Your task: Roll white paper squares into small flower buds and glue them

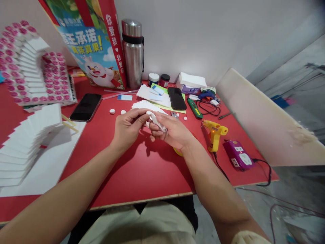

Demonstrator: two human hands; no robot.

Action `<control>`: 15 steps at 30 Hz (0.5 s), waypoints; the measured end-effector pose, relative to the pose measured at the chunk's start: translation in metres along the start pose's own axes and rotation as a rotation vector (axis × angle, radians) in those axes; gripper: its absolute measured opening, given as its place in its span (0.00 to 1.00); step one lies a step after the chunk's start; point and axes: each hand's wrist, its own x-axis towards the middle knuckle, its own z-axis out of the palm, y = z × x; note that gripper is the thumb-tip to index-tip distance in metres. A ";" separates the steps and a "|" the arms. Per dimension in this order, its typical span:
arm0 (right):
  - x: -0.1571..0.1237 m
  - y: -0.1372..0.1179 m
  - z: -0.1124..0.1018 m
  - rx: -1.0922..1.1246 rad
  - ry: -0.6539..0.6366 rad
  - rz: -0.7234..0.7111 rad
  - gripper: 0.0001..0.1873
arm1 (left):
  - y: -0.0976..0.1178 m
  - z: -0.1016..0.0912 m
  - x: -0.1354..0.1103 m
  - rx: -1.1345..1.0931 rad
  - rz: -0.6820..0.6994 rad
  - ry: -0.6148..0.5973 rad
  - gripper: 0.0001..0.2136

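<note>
Above the red table (pixel 142 176), a white folded strip, seemingly paper (pixel 155 119), is held between my two hands. My left hand (pixel 128 128) pinches its upper left end between thumb and fingertips. The fingers of my right hand (pixel 174 130) are closed round the rest of it. Below my right wrist shows part of a yellow handle (pixel 177 151), mostly hidden. Small white rolled pieces (pixel 112 111) lie just beyond my left hand, and white paper sheets (pixel 147 105) lie behind both hands.
To the right are a lit yellow glue gun (pixel 214 134), a purple power socket (pixel 238 156) and a green tool (pixel 195 108). Phones (pixel 86 106), a steel flask (pixel 133 54) and a printed bag (pixel 93 44) stand or lie behind. Fanned white cards (pixel 22 149) occupy the left.
</note>
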 end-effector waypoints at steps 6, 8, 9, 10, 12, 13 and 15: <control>0.001 0.008 0.001 -0.586 0.217 -0.328 0.16 | 0.000 0.004 -0.002 -0.083 -0.085 0.048 0.07; 0.002 0.011 0.001 -0.864 0.368 -0.446 0.16 | 0.000 0.007 -0.004 -0.102 -0.101 0.050 0.08; 0.001 0.013 0.002 -0.980 0.444 -0.492 0.16 | 0.000 0.009 -0.005 -0.109 -0.103 0.056 0.08; 0.001 0.014 0.003 -1.074 0.512 -0.532 0.15 | 0.000 0.010 -0.006 -0.112 -0.101 0.065 0.08; 0.000 0.017 0.006 -1.204 0.609 -0.598 0.13 | -0.001 0.012 -0.008 -0.097 -0.074 0.089 0.08; 0.000 0.018 0.009 -1.252 0.627 -0.624 0.13 | -0.001 0.013 -0.009 -0.075 -0.045 0.103 0.08; -0.002 0.019 0.012 -1.328 0.611 -0.667 0.13 | -0.002 0.013 -0.011 -0.004 0.038 0.129 0.08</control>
